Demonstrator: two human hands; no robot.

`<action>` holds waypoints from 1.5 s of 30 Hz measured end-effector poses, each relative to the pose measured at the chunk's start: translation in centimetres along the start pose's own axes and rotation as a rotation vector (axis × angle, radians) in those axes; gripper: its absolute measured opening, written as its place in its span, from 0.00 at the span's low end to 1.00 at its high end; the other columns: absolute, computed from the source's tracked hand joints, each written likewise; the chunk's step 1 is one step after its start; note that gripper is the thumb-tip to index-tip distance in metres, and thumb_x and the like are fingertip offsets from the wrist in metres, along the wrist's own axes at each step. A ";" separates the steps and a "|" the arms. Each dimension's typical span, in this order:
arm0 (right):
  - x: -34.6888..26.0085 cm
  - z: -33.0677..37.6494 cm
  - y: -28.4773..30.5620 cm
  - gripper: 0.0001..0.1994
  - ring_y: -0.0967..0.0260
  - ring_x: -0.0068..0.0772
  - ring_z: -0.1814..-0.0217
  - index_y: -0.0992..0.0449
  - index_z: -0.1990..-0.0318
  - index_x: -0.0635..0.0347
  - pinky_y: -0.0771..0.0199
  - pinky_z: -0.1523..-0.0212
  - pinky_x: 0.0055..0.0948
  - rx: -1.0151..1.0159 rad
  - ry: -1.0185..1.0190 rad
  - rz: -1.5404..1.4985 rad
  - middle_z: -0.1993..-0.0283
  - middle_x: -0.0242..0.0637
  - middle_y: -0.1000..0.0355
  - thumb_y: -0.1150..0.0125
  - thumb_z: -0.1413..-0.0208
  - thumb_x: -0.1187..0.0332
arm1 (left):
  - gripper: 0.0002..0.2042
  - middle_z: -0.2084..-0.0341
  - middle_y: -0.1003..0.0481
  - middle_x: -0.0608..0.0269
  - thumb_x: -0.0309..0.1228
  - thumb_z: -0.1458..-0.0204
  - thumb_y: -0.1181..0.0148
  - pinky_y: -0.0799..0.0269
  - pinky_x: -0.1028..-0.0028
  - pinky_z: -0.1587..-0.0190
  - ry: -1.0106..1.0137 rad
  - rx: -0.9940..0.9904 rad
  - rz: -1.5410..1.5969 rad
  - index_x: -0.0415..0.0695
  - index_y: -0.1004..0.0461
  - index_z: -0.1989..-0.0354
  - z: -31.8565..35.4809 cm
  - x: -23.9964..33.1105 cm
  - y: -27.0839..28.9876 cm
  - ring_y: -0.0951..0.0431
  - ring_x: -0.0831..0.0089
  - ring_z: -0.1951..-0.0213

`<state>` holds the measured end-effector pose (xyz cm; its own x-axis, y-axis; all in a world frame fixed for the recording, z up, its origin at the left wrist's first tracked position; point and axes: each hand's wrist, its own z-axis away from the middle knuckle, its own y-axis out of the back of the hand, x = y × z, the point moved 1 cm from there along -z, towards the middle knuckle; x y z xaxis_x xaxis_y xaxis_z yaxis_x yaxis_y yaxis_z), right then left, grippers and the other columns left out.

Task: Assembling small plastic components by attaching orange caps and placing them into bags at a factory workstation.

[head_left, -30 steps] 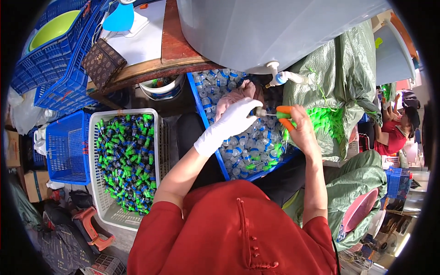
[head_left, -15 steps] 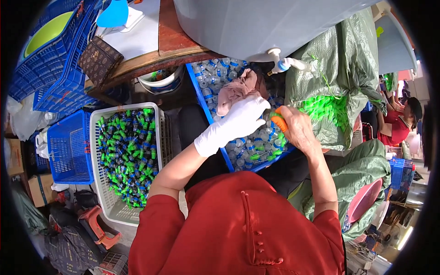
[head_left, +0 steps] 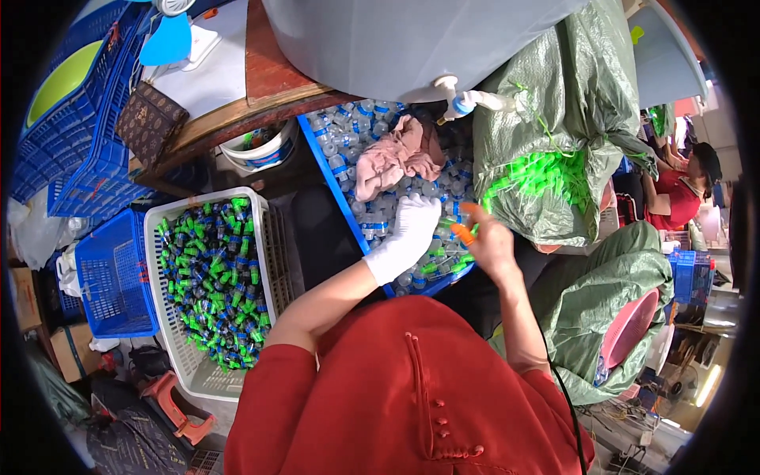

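Clear bottles (head_left: 374, 207) heaped in blue bin (head_left: 339, 194), 12 o'clock from me | my gloved left hand (head_left: 413, 226): fingers curled in among them, cannot tell if grasping 1 | my right hand (head_left: 492, 247), at its 4 o'clock: 2 orange finger sleeves (head_left: 462, 234) slightly parted, hold between them unclear.

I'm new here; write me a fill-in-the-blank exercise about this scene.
The glove on the left hand is coloured ____.
The finger covers on the right hand are coloured ____.
The pink cloth lies on small bottles in a bin coloured ____.
The tap sticks out from a tank coloured ____.
Missing words: white; orange; blue; grey.
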<state>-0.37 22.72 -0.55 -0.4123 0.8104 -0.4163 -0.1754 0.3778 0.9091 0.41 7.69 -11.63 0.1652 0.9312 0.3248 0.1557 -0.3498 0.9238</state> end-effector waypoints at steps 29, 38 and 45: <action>-4.6 -9.4 11.5 0.15 0.33 0.17 0.70 0.26 0.48 0.62 0.33 0.70 0.18 0.559 0.258 -0.242 0.68 0.30 0.29 0.39 0.43 0.74 | 0.12 0.54 0.22 0.53 0.32 0.49 0.35 0.21 0.75 0.61 0.242 0.040 2.569 0.39 0.24 0.60 -6.1 -5.9 8.0 0.17 0.68 0.62; -1.8 -11.8 7.8 0.13 0.36 0.13 0.74 0.26 0.49 0.65 0.33 0.72 0.16 0.298 0.074 -0.616 0.73 0.25 0.31 0.41 0.40 0.71 | 0.10 0.66 0.27 0.52 0.17 0.44 0.46 0.27 0.75 0.74 0.040 0.332 1.693 0.37 0.32 0.54 -7.0 -5.1 6.6 0.23 0.67 0.68; -1.2 -11.6 7.9 0.13 0.36 0.13 0.74 0.26 0.49 0.65 0.34 0.72 0.16 0.309 0.064 -0.587 0.73 0.25 0.30 0.41 0.40 0.71 | 0.06 0.66 0.27 0.50 0.23 0.40 0.49 0.29 0.71 0.75 0.279 0.055 2.436 0.40 0.32 0.56 -7.0 -4.8 8.4 0.25 0.66 0.70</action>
<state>-11.65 19.54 7.27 -0.3804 0.4062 -0.8308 -0.1270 0.8669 0.4820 -5.93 1.02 -3.99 -0.0602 -0.9373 0.3434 -0.0113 -0.3434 -0.9391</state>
